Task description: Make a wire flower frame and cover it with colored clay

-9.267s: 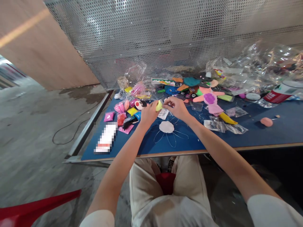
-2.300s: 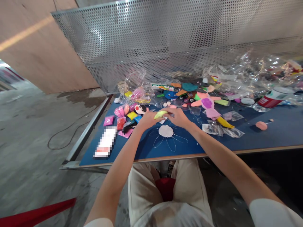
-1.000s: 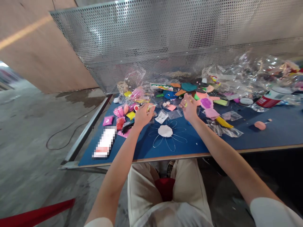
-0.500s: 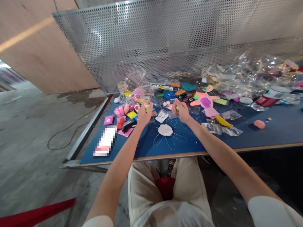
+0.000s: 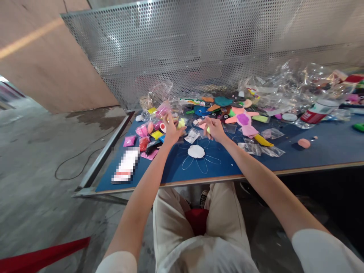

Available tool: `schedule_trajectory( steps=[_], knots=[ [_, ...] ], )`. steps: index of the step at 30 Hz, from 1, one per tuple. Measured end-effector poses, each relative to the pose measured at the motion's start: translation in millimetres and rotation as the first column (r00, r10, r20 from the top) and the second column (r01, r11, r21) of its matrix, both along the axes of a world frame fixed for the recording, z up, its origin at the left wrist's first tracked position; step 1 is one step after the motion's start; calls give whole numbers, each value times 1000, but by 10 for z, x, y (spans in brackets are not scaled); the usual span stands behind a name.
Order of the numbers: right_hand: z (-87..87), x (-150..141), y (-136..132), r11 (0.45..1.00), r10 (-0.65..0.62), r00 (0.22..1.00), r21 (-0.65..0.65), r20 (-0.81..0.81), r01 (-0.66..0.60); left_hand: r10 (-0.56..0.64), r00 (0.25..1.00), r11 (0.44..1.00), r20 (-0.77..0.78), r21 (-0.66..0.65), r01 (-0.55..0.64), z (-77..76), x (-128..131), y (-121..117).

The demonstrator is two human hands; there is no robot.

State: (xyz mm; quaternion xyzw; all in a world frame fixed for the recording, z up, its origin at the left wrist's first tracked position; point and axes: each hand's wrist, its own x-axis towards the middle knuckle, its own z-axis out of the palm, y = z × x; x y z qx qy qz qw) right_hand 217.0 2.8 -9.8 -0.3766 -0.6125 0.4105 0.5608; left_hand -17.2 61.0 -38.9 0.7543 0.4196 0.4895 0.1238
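Note:
My left hand (image 5: 172, 132) is raised over the blue table, some of its fingers spread, with a lump of pale yellow modelling clay (image 5: 181, 123) held at the thumb side. Across a small gap, my right hand (image 5: 215, 129) is curled around another bit of the same yellow clay (image 5: 208, 130), mostly covered by the fingers. Below and between the hands lies a flower shape: a round white clay disc (image 5: 196, 151) ringed by thin wire petal loops (image 5: 202, 165). Just behind it rests a small clear packet (image 5: 192, 135) with dark specks.
Bagged coloured clay, including a pink packet (image 5: 129, 141), lies left, near a blurred-out phone (image 5: 125, 165). Clay figures, a yellow clay strip (image 5: 263, 140) and plastic wrappers (image 5: 301, 81) crowd the back and right. A red-and-white tub (image 5: 319, 112) and pink clay ball (image 5: 304, 143) sit right.
The fingers of my left hand have loosened and spread, showing more of the yellow clay. My right hand's fingers have shifted around their piece. The whole view has moved slightly.

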Motion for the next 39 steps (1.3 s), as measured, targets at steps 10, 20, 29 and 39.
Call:
schedule_trajectory(
  steps=[10,20,29,39],
  knots=[
    [26,-172,6,999,-21,993,-31,-116,18,-26,945,937,-325,323,137,319,166,-465],
    [-106,-255,96,933,335,941,-123,-49,-339,-209,889,958,-408,99,270,272,187,-383],
    [-85,-138,56,958,77,934,234,348,-166,-101,905,994,-414,4,113,351,114,-396],
    [-75,-148,61,963,-16,887,247,461,-111,-380,904,925,-196,-104,366,370,224,-543]
  ],
)
